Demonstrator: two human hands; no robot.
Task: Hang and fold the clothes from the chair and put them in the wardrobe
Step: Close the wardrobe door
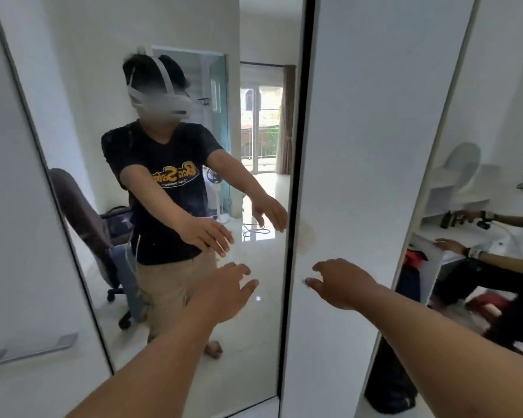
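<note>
Fingers point(239, 271) of the left hand point(224, 292) are spread and loosely straight, holding nothing, reaching toward the tall mirrored wardrobe door point(175, 206) at about 11 o'clock. Whether the fingertips touch the glass cannot be told. At 1 o'clock the right hand point(343, 283) reaches toward the plain white wardrobe door panel point(360, 146), its fingers point(316, 282) loosely bent and gripping nothing; the tips lie at the panel's left edge, just beside the dark vertical seam point(296, 176) that separates it from the mirror, and contact is unclear. Both bare forearms stretch up from the bottom of the view.

Lower left, at 8 o'clock, a second white wardrobe door point(27, 267) carries a flat grey metal handle point(27, 348). At 3 o'clock another mirrored panel point(480, 236) reflects a second person seated at a white tabletop point(453, 230), with dark and red items near the floor; what they are is too blurred to tell.

Farther in, the central mirror reflects a person in a black T-shirt with yellow lettering point(169, 188) and tan trousers, both arms extended. Behind that reflection, at 9 o'clock, stands the dark brown padded office chair point(79, 212) on castors, with a blue-grey garment point(127, 285) hanging off its seat edge. Deepest in the reflection, at 12 o'clock, are a glass balcony door with a brown curtain point(286, 122) and a glossy white tiled floor point(254, 327).
</note>
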